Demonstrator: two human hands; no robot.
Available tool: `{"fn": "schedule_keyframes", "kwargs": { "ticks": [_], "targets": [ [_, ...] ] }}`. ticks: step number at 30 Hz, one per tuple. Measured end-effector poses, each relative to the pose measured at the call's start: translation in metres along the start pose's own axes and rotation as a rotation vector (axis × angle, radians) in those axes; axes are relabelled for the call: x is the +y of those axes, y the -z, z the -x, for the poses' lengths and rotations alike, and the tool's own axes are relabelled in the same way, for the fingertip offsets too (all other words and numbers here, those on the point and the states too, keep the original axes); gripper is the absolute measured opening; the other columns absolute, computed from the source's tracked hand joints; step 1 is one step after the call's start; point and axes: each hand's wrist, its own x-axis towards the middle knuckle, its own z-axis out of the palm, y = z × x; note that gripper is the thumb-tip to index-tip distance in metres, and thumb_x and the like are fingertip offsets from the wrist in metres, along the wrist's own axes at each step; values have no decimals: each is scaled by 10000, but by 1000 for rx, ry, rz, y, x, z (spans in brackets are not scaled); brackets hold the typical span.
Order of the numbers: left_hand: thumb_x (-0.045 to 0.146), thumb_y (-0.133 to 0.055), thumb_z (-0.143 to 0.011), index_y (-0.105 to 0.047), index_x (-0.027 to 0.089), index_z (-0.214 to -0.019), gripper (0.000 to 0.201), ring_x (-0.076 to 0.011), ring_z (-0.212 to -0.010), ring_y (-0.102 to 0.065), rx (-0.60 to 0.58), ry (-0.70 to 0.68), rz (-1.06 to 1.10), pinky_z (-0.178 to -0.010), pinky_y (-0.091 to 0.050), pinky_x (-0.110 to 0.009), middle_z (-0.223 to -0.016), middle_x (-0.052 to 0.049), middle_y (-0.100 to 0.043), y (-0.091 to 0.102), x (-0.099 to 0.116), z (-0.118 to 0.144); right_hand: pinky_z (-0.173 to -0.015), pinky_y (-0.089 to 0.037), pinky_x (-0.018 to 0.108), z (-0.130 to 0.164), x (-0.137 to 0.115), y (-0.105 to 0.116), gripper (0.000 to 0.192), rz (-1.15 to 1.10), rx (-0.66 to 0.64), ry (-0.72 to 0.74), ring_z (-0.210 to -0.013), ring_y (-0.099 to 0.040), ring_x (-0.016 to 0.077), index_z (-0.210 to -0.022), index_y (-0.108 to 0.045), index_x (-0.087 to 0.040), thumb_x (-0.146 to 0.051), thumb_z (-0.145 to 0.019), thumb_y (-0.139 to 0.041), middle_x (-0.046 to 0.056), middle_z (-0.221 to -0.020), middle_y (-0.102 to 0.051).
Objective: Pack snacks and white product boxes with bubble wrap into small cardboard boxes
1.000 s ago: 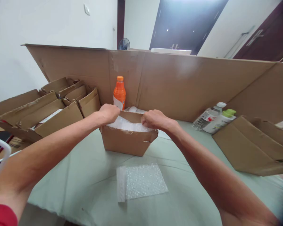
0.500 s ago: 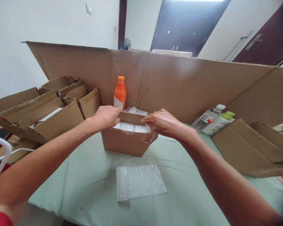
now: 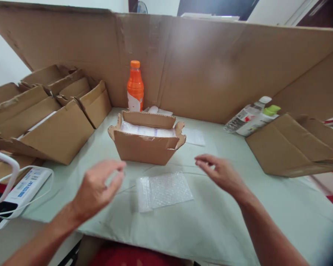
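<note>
Clear bubble-wrap pouch (image 3: 164, 191) lies flat on pale green table cover (image 3: 216, 218), between hands, just before small open brown cardboard box (image 3: 146, 142) packed with white wrapped items. Left hand (image 3: 100, 188) empty, fingers loosely curled, blurred. Right hand (image 3: 221, 173) empty, open, hovering. Judgement: pinch pouch by folded left edge, lift clear of box flaps. Orange bottle (image 3: 135, 87) label unreadable; no writing legible.
</note>
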Motion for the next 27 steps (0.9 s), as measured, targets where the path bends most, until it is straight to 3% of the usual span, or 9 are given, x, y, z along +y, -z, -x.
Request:
{"fn": "schedule_keyframes", "kwargs": {
  "ticks": [2, 4, 8, 10, 13, 17, 20, 23, 27],
  "targets": [
    [336, -545, -911, -677, 207, -1043, 227, -205, -925, -686, -160, 83, 27, -839, -536, -306, -1000, -73, -727, -34, -2, 40, -757, -521, 365, 30, 18, -39, 259, 103, -82, -93, -815, -694, 249, -932, -728, -181, -400, -859, -610, 89, -919, -758],
    [406, -580, -869, -618, 178, -1212, 413, -249, -939, -694, -275, 265, -27, -833, -556, -367, -1053, -103, -722, -70, -4, 63, -853, -506, 426, 51, 20, -78, 291, 224, -15, -111, -952, -673, 305, -977, -723, -161, -396, -813, -672, 148, -1040, -731],
    [333, -526, -869, -437, 113, -1424, 603, -287, -1026, -689, -365, 468, -107, -889, -536, -419, -1082, -143, -720, -115, -1, 70, -907, -469, 443, 67, -1, -121, 79, 183, 97, 52, -1084, -623, 298, -883, -687, -208, -238, -866, -616, 133, -1213, -685],
    [258, -472, -882, -375, 117, -1466, 609, -275, -1067, -686, -377, 480, -59, -905, -530, -404, -1100, -142, -720, -123, 3, 66, -919, -462, 446, 67, -6, -118, 83, 81, 124, 105, -1085, -628, 284, -824, -654, -214, -204, -872, -586, 112, -1200, -696],
    [236, -427, -892, -339, 132, -1484, 608, -275, -1113, -674, -326, 473, 43, -911, -535, -412, -1186, -157, -696, -127, 9, 61, -912, -474, 429, 63, -4, -96, 100, -135, 196, 7, -1058, -650, 270, -836, -632, -216, -256, -888, -556, 100, -1138, -715],
    [258, -442, -883, -333, 154, -1491, 626, -277, -1105, -668, -180, 448, 161, -951, -529, -448, -1277, -168, -648, -140, 31, 54, -819, -527, 346, 67, -11, -80, 265, -579, 24, -161, -934, -676, 241, -1012, -644, -213, -435, -871, -617, 53, -1025, -721],
    [249, -532, -832, -220, 148, -1550, 789, -248, -1078, -671, -296, 371, 425, -935, -557, -400, -1252, -154, -655, -153, 56, 50, -766, -536, 321, 75, -25, -91, 478, -806, -76, -165, -886, -670, 235, -1118, -630, -200, -522, -776, -715, 42, -1005, -715],
    [179, -568, -773, -219, 190, -1564, 865, -227, -1138, -644, -409, 257, 610, -949, -564, -347, -1388, -150, -581, -155, 69, 50, -701, -525, 303, 77, -22, -97, 363, -868, -55, -216, -778, -654, 208, -1009, -661, -184, -507, -846, -623, 33, -884, -711],
    [228, -523, -842, -417, 238, -1472, 639, -249, -1083, -663, -236, 328, 415, -662, -612, -296, -1399, -142, -571, -146, 44, 56, -719, -526, 313, 56, 18, -65, 317, -657, 145, -266, -813, -661, 226, -982, -664, -170, -454, -872, -580, 62, -921, -721]
  ]
}}
